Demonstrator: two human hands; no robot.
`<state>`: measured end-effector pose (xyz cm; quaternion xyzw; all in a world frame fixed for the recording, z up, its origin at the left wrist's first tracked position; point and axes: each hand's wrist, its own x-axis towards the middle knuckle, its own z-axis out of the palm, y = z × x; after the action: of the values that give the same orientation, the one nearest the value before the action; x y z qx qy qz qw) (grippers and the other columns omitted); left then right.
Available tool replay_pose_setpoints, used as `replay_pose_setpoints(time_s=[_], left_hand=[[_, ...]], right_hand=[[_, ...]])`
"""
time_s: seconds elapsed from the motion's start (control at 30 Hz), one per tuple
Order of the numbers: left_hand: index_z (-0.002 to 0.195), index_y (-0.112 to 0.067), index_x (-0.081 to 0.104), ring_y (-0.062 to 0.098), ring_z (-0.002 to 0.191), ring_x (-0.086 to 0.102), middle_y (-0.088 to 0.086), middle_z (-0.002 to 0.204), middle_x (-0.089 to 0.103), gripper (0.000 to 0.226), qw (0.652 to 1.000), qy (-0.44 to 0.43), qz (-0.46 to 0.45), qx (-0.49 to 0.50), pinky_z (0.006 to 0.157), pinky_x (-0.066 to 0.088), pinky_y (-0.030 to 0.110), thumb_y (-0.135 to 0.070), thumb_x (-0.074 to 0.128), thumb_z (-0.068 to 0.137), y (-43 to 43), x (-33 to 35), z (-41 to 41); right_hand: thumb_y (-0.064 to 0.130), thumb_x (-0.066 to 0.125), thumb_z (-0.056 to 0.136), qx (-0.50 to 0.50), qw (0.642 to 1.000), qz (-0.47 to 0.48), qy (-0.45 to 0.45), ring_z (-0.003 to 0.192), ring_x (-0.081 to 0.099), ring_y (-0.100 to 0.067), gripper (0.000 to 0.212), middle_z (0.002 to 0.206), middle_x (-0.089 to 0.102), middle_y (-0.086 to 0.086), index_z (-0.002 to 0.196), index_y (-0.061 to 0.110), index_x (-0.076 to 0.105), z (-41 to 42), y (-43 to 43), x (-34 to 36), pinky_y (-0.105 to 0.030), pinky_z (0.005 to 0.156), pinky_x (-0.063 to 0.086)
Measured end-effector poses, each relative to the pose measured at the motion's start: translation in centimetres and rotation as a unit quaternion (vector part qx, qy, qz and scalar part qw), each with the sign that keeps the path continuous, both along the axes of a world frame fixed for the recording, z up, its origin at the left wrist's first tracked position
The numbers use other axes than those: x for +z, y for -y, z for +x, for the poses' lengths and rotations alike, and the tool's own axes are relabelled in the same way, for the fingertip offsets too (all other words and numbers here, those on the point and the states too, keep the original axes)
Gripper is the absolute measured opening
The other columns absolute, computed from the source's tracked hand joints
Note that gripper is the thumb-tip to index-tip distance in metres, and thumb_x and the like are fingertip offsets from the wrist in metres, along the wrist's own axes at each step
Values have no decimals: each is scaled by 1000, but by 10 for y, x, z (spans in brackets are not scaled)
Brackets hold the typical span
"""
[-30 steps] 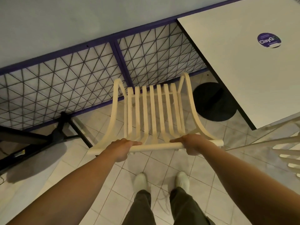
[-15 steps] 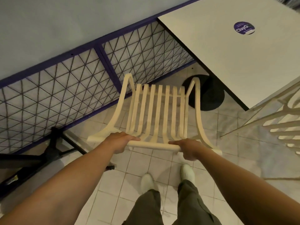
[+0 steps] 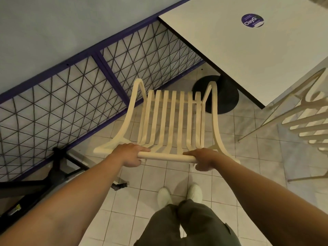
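Chair (image 3: pixel 166 156), cream with a slatted back and seat, sits at the centre of the head view, seen from behind and above. Its top rail runs left to right just below centre, and the slats run away toward 12 o'clock, over the tiled floor (image 3: pixel 154 176).

Left hand (image 3: pixel 129 155) grips the rail at its 9 o'clock end, with the fingers wrapped over the top and the thumb beneath. Right hand (image 3: pixel 205 159) grips the same rail toward 3 o'clock, fingers curled over it in the same way. Both hands are clamped on the rail, with a bare stretch of it between them. I cannot tell whether the chair legs touch the floor.

A white table (image 3: pixel 248 55) fills the 1 to 2 o'clock corner, with a round purple sticker (image 3: pixel 252 21) on it. Its black round base (image 3: pixel 225 96) stands just beyond the chair's far right corner. A purple-framed mesh panel (image 3: pixel 71 96) runs from 9 to 12 o'clock below a pale wall. A black stand (image 3: pixel 53 174) is on the floor at 8 o'clock. A second chair (image 3: pixel 308 121) shows in part at 3 o'clock, beside the table. At 6 o'clock are the person's white shoes (image 3: pixel 164 196) and dark trousers (image 3: pixel 186 226).
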<state>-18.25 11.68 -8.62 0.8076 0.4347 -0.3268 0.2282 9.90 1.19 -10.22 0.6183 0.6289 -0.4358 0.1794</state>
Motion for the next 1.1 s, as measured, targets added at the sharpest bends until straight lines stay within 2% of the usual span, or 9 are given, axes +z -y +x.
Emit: replay_pose_setpoints(time_s=[0.13,0.37,0.5,0.6,0.8,0.9,0.97,1.1], left_hand=[[143,-59,38,17,103,59,-8,131,59,66,1000,-10,-6,27,78,47,31,-31,61,88,0,-1,3],[146,-59,32,19,91,58,-3,118,60,77,1000,-19,16,2,73,49,32,-8,54,92,2,-7,2],[147,-60,29,19,89,59,-2,114,59,81,999,-19,22,-26,75,52,34,-4,53,93,-3,-15,-1],[149,-56,28,19,86,59,0,112,58,82,999,-9,26,-47,75,53,34,-3,54,93,-5,-20,-3],[151,-53,26,24,96,58,3,120,54,82,997,-2,10,-73,75,50,36,-1,52,93,-14,-21,-17],[151,-54,26,26,100,57,4,123,54,82,996,-6,15,-91,74,46,34,-1,51,94,-28,-19,-27],[150,-54,27,26,102,56,4,123,54,82,994,-10,19,-103,78,49,37,0,50,94,-37,-17,-33],[148,-56,29,25,102,58,3,122,55,82,991,-5,20,-129,86,51,41,-1,52,93,-60,-15,-42]], right_hand=[[14,63,85,12,1000,-20,-5,116,54,-21,79,134,55,2,151,40,30,6,-3,-1,-38,99,45],[10,63,86,15,999,15,33,106,57,-20,81,128,57,0,152,39,26,10,4,-2,-35,93,48],[7,64,85,4,998,19,56,95,57,-16,61,114,61,2,139,31,49,6,4,-4,-32,86,50],[7,64,85,-9,998,24,59,93,55,-15,54,110,61,3,132,30,54,4,6,-2,-33,88,49],[6,60,88,-25,997,15,76,102,58,-17,64,119,59,1,143,34,44,-13,8,5,-34,92,50],[7,59,89,-34,996,11,79,101,58,-18,63,118,59,0,144,33,43,-31,7,6,-33,89,50],[6,59,88,-51,996,12,74,95,58,-17,62,112,60,1,143,31,45,-43,7,4,-32,86,49],[6,60,87,-86,993,21,74,99,59,-19,61,117,61,-2,142,29,45,-60,5,1,-33,90,50]])
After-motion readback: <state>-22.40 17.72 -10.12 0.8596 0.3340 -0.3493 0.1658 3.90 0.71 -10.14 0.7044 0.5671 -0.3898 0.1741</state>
